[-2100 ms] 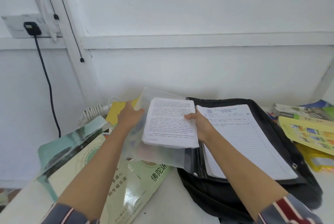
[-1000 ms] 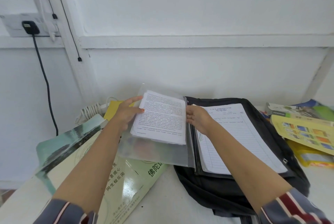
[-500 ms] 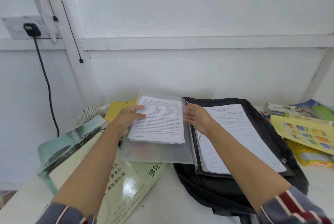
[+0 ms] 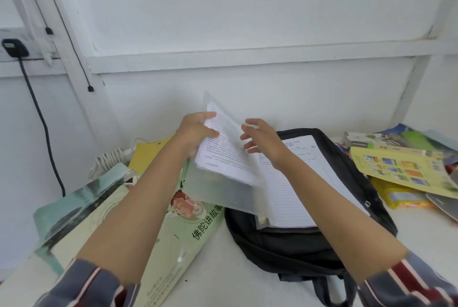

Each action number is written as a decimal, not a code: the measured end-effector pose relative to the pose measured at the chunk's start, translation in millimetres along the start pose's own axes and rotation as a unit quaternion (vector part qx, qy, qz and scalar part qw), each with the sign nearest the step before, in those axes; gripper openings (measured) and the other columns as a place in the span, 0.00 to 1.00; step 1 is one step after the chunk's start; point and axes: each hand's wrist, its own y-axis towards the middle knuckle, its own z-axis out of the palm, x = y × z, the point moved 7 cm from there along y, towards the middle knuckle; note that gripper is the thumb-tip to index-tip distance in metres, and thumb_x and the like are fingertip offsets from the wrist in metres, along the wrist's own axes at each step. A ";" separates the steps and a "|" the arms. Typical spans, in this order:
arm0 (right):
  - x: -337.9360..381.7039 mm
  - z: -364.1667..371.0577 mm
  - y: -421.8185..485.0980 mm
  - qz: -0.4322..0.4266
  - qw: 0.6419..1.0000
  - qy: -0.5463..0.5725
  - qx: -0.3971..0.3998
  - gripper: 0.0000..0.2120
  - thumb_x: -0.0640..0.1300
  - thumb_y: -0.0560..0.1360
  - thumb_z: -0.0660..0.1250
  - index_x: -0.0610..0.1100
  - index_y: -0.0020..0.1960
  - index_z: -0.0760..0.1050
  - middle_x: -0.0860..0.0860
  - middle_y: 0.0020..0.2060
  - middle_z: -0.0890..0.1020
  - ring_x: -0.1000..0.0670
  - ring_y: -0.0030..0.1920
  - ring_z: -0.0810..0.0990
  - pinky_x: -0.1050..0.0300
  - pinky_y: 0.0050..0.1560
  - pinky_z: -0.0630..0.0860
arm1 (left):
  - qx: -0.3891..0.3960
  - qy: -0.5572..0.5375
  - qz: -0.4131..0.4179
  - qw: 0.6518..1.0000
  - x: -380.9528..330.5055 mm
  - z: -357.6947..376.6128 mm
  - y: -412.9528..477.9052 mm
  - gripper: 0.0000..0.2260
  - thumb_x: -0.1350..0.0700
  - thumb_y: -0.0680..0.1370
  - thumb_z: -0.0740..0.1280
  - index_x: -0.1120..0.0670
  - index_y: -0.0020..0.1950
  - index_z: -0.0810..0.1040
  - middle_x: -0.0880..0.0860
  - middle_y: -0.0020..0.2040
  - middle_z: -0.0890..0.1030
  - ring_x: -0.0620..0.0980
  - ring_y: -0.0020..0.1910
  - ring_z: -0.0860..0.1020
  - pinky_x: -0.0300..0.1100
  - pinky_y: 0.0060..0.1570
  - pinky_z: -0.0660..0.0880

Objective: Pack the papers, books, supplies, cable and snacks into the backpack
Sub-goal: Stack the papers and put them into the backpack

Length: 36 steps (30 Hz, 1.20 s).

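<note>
A black backpack (image 4: 309,244) lies flat on the white table, with a lined form page (image 4: 297,182) resting on it. My left hand (image 4: 195,130) grips the left edge of a clear plastic folder (image 4: 218,195) together with a stack of printed papers (image 4: 223,155), tilted up over the backpack's left side. My right hand (image 4: 262,138) hovers just right of the papers with fingers spread, holding nothing.
Green books with Chinese print (image 4: 158,244) lie at the left under my arm, a yellow booklet (image 4: 146,155) and a coiled white cable (image 4: 109,158) behind them. Colourful booklets (image 4: 401,170) and a yellow snack packet (image 4: 401,198) lie right. A black cord (image 4: 42,118) hangs from a wall socket.
The folder with the papers has swung up from lying flat to a tilt toward the backpack. My right hand has let go of the papers and opened.
</note>
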 end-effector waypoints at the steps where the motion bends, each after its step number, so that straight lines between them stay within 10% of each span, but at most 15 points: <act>1: 4.4 -3.4 -2.8 0.010 1.000 0.003 0.010 0.18 0.52 0.78 0.60 0.46 0.65 0.67 0.46 0.47 0.79 0.50 0.38 0.77 0.56 0.46 0.76 | 0.005 0.023 0.013 1.000 -7.9 13.9 1.6 0.27 0.75 0.70 0.67 0.56 0.66 0.73 0.62 0.63 0.74 0.59 0.58 0.76 0.48 0.55 0.75; 5: -2.4 -38.8 -6.9 0.069 0.997 0.017 0.014 0.22 0.63 0.78 0.52 0.49 0.63 0.67 0.44 0.49 0.79 0.45 0.42 0.79 0.53 0.45 0.78 | 0.032 0.099 0.053 0.993 -26.5 74.8 0.9 0.34 0.70 0.71 0.69 0.49 0.72 0.64 0.55 0.71 0.66 0.55 0.65 0.71 0.48 0.60 0.73; 11: -39.2 -127.2 -2.4 0.095 0.993 0.060 -0.028 0.49 0.79 0.61 0.54 0.50 0.72 0.64 0.50 0.68 0.70 0.49 0.66 0.70 0.54 0.64 0.66 | 0.157 -0.023 -0.051 0.986 -8.9 190.0 -14.0 0.32 0.50 0.80 0.61 0.44 0.76 0.44 0.56 0.53 0.75 0.51 0.42 0.78 0.45 0.43 0.78; 16: -82.4 -176.3 -13.2 0.149 0.988 0.042 0.008 0.09 0.46 0.78 0.61 0.44 0.53 0.76 0.49 0.41 0.81 0.57 0.34 0.82 0.69 0.29 0.73 | 0.192 0.023 -0.104 0.976 30.5 258.2 -5.9 0.27 0.48 0.82 0.54 0.41 0.76 0.42 0.59 0.57 0.72 0.55 0.47 0.75 0.46 0.43 0.76; 18: -104.7 -182.9 -18.9 0.205 0.978 0.000 0.044 0.03 0.40 0.76 0.64 0.43 0.48 0.74 0.46 0.45 0.80 0.53 0.40 0.80 0.63 0.35 0.76 | 0.176 0.077 -0.090 0.977 44.4 260.9 4.0 0.28 0.50 0.81 0.56 0.42 0.76 0.44 0.58 0.64 0.72 0.56 0.54 0.76 0.48 0.51 0.75; 24: -129.1 -204.8 -1.0 0.195 0.959 -0.206 0.018 0.42 0.36 0.70 0.72 0.43 0.75 0.52 0.44 0.71 0.64 0.42 0.67 0.67 0.54 0.54 0.72 | -0.056 0.337 -0.051 0.938 86.9 170.6 34.4 0.30 0.57 0.77 0.61 0.50 0.76 0.51 0.58 0.69 0.66 0.58 0.64 0.68 0.49 0.59 0.69; 29: -123.3 -194.2 4.8 0.102 0.931 -0.348 0.047 0.40 0.41 0.70 0.72 0.44 0.75 0.53 0.45 0.69 0.67 0.44 0.68 0.67 0.54 0.63 0.67 | -0.061 0.417 -0.097 0.902 108.2 148.3 23.8 0.28 0.57 0.76 0.62 0.51 0.75 0.56 0.63 0.68 0.61 0.63 0.62 0.66 0.49 0.59 0.68; 36: -123.9 -187.3 -1.0 0.115 0.959 -0.241 0.094 0.30 0.34 0.69 0.71 0.47 0.68 0.69 0.49 0.71 0.65 0.47 0.71 0.62 0.54 0.65 0.63 | -0.004 0.294 -0.096 0.951 113.5 141.9 16.5 0.25 0.64 0.72 0.71 0.54 0.68 0.71 0.57 0.70 0.67 0.55 0.69 0.65 0.45 0.64 0.66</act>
